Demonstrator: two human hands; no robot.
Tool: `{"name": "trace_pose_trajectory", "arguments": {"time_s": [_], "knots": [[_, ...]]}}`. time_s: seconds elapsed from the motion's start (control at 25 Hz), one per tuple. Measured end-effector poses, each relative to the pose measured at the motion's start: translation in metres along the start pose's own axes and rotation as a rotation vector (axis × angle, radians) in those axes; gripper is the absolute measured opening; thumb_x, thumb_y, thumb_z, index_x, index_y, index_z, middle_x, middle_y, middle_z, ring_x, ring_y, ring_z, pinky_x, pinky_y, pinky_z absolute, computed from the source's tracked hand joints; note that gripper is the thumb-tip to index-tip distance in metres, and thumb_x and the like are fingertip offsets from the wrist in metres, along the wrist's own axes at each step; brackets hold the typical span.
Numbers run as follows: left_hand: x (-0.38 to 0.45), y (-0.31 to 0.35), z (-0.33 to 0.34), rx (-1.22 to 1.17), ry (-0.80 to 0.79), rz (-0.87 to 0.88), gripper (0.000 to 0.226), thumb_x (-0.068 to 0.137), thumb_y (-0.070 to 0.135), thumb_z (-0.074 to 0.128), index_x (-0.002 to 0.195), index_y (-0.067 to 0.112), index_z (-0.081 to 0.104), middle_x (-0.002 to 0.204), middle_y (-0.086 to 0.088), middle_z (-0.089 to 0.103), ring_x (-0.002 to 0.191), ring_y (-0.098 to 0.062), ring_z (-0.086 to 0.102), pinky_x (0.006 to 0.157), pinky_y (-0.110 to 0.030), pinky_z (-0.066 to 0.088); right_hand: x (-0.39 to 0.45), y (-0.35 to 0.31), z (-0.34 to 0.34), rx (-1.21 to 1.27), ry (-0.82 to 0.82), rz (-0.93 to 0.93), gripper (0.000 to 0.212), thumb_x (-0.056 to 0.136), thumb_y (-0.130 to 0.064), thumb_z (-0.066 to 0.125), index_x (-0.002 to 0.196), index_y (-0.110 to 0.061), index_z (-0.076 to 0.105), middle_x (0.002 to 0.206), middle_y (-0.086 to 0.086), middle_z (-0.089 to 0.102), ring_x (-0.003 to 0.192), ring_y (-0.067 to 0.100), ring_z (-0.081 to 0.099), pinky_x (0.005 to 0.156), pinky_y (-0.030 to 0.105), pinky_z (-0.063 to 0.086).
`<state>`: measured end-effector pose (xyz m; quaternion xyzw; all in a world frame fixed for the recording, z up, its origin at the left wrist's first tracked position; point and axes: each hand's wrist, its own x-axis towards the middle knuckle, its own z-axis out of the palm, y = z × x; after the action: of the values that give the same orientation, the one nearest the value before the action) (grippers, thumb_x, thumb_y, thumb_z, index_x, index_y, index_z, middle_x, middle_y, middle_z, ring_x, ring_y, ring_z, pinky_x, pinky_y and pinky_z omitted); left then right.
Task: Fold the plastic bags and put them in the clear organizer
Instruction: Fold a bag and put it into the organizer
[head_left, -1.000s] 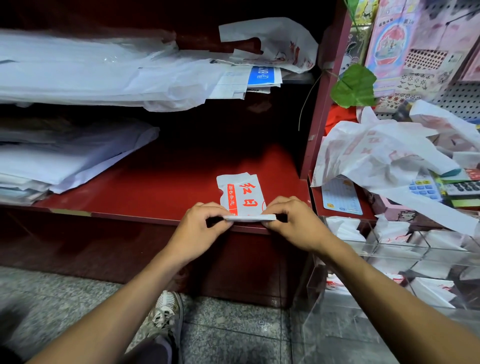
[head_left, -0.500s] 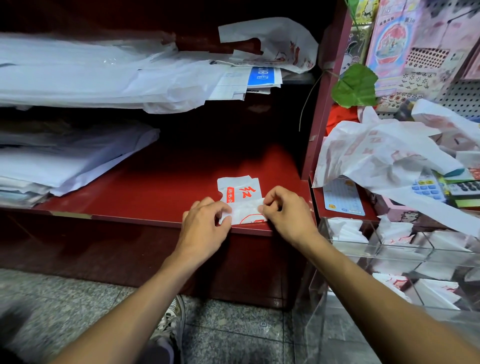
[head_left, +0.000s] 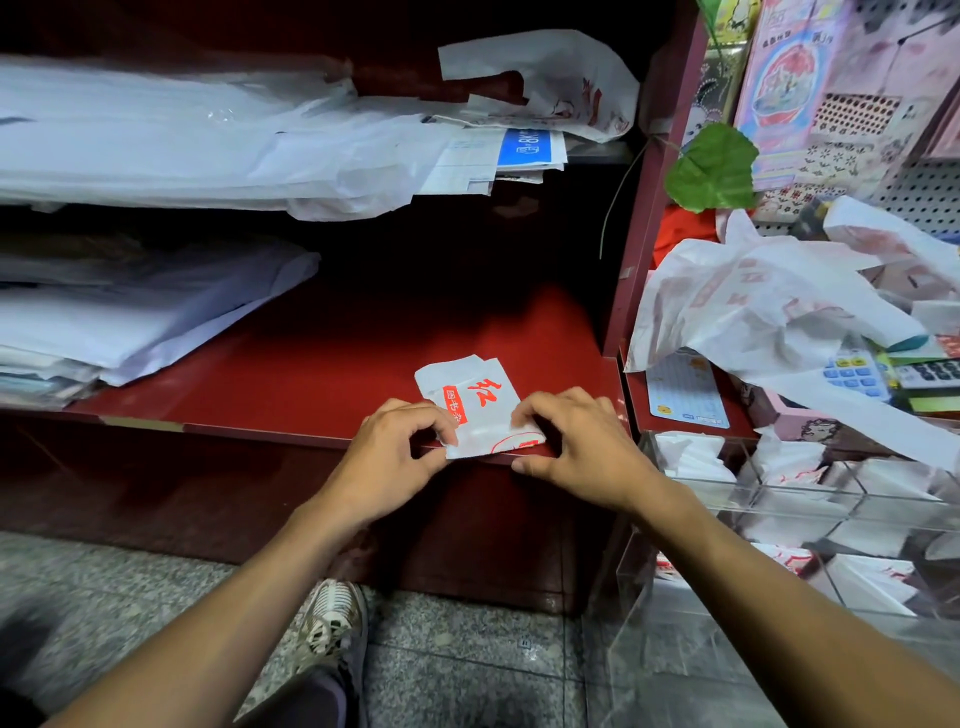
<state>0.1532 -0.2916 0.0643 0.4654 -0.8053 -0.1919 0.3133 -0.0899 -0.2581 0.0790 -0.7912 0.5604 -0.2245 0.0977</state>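
Since a second ago I have rolled the near fold further up the strip. My left hand (head_left: 395, 452) and right hand (head_left: 576, 447) both pinch the folded plastic bag (head_left: 478, 410) at the shelf's (head_left: 311, 374) front edge, fingers curled on its near corners. Its long axis runs away from me toward the shelf's back; the clear organizer (head_left: 779, 519) stands to my right, nearer my right hand.

Person: both forearms bare to frame edge, no sleeves, watch or rings visible on left hand (head_left: 395, 457) or right hand (head_left: 582, 457); wears beige-and-white patterned knit sneaker (head_left: 332, 623) w/ dark trouser leg (head_left: 311, 701) below.
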Motion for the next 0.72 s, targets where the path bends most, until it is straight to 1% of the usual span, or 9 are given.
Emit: {"name": "trace_pose_trajectory", "arguments": {"time_s": [0.12, 0.2, 0.28, 0.36, 0.44, 0.48, 0.56, 0.64, 0.72], "knots": [[0.000, 0.002, -0.003, -0.117, 0.006, -0.056, 0.014, 0.083, 0.026, 0.071, 0.085, 0.038, 0.063, 0.099, 0.008, 0.070, 0.099, -0.006, 0.059, 0.089, -0.027, 0.046, 0.003, 0.002, -0.002, 0.243, 0.061, 0.081, 0.025, 0.085, -0.036, 0.073, 0.108, -0.036, 0.064, 0.107, -0.020, 0.065, 0.106, 0.011, 0.047, 0.099, 0.040, 0.036], [0.001, 0.006, -0.003, -0.229, 0.037, -0.112, 0.010, 0.087, 0.021, 0.068, 0.087, 0.028, 0.060, 0.090, 0.007, 0.071, 0.093, -0.007, 0.064, 0.084, -0.026, 0.045, 0.008, 0.003, 0.000, 0.321, 0.093, 0.128, 0.013, 0.087, -0.040, 0.069, 0.100, -0.034, 0.068, 0.100, -0.019, 0.067, 0.100, 0.011, 0.051, 0.098, 0.046, 0.040], [0.002, 0.012, -0.002, -0.240, 0.106, -0.156, 0.016, 0.088, 0.013, 0.068, 0.089, 0.024, 0.057, 0.076, 0.003, 0.070, 0.080, -0.011, 0.063, 0.078, -0.026, 0.043, 0.012, 0.000, 0.003, 0.422, 0.120, 0.189, 0.016, 0.085, -0.044, 0.068, 0.095, -0.032, 0.065, 0.084, -0.017, 0.069, 0.088, 0.008, 0.059, 0.095, 0.051, 0.044], [0.004, 0.019, 0.002, -0.230, 0.157, -0.195, 0.024, 0.086, 0.011, 0.069, 0.098, 0.028, 0.055, 0.068, 0.002, 0.068, 0.074, -0.014, 0.061, 0.078, -0.028, 0.043, 0.018, -0.002, 0.006, 0.468, 0.147, 0.262, 0.015, 0.084, -0.035, 0.071, 0.094, -0.032, 0.060, 0.071, -0.014, 0.068, 0.073, 0.005, 0.061, 0.094, 0.049, 0.046], [0.006, 0.023, 0.007, -0.184, 0.169, -0.229, 0.034, 0.082, 0.014, 0.072, 0.106, 0.031, 0.055, 0.063, 0.006, 0.064, 0.069, -0.014, 0.059, 0.079, -0.030, 0.046, 0.021, -0.005, 0.006, 0.413, 0.162, 0.312, 0.021, 0.084, -0.027, 0.072, 0.096, -0.033, 0.057, 0.070, -0.010, 0.067, 0.074, 0.008, 0.061, 0.093, 0.046, 0.045], [0.007, 0.024, 0.009, -0.140, 0.178, -0.234, 0.035, 0.080, 0.015, 0.074, 0.106, 0.031, 0.057, 0.063, 0.008, 0.061, 0.067, -0.013, 0.058, 0.078, -0.033, 0.049, 0.021, -0.007, 0.006, 0.336, 0.160, 0.303, 0.022, 0.085, -0.026, 0.071, 0.099, -0.033, 0.056, 0.077, -0.009, 0.066, 0.079, 0.011, 0.061, 0.092, 0.043, 0.044], [0.010, 0.025, 0.010, -0.001, 0.196, -0.209, 0.032, 0.077, 0.018, 0.076, 0.104, 0.028, 0.062, 0.078, 0.010, 0.059, 0.077, -0.015, 0.055, 0.082, -0.039, 0.049, 0.018, -0.012, 0.008, 0.120, 0.145, 0.226, 0.023, 0.089, -0.028, 0.066, 0.110, -0.032, 0.057, 0.099, -0.011, 0.060, 0.095, 0.015, 0.055, 0.087, 0.036, 0.036], [0.010, 0.024, 0.012, 0.165, 0.135, -0.143, 0.035, 0.084, 0.020, 0.070, 0.117, 0.027, 0.063, 0.114, 0.009, 0.056, 0.108, -0.019, 0.049, 0.094, -0.037, 0.040, 0.015, -0.013, 0.009, -0.062, 0.109, 0.109, 0.022, 0.095, -0.030, 0.057, 0.117, -0.032, 0.061, 0.117, -0.012, 0.054, 0.103, 0.016, 0.047, 0.083, 0.034, 0.029], [0.009, 0.024, 0.014, 0.266, -0.008, -0.108, 0.043, 0.093, 0.022, 0.055, 0.136, 0.029, 0.054, 0.147, 0.011, 0.041, 0.134, -0.016, 0.030, 0.104, -0.035, 0.025, 0.010, -0.011, 0.008, -0.140, 0.058, 0.021, 0.024, 0.100, -0.035, 0.048, 0.119, -0.034, 0.063, 0.127, -0.017, 0.054, 0.105, 0.016, 0.045, 0.081, 0.034, 0.028]]}}
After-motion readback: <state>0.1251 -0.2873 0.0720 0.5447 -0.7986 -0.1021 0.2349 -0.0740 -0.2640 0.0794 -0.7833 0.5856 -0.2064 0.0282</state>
